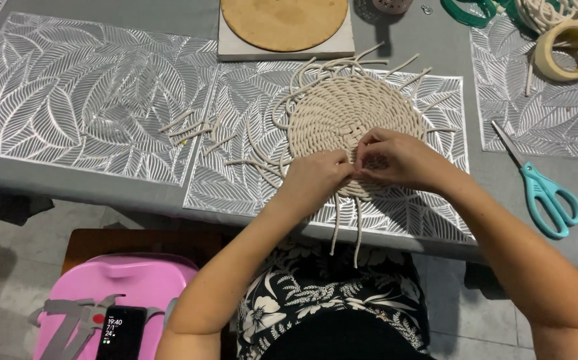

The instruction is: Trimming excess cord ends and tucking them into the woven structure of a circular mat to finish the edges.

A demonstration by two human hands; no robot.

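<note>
A round woven mat of cream rope lies on a silver leaf-pattern placemat, with loose rope ends sticking out all around its rim. My left hand and my right hand meet at the mat's near edge, fingers pinched on rope strands there. Two rope ends hang down over the table's front edge below my hands.
Teal-handled scissors lie to the right. A roll of masking tape and coiled rope sit at the back right. A round wooden board rests behind the mat. Short rope offcuts lie left. A pink stool with a phone stands below.
</note>
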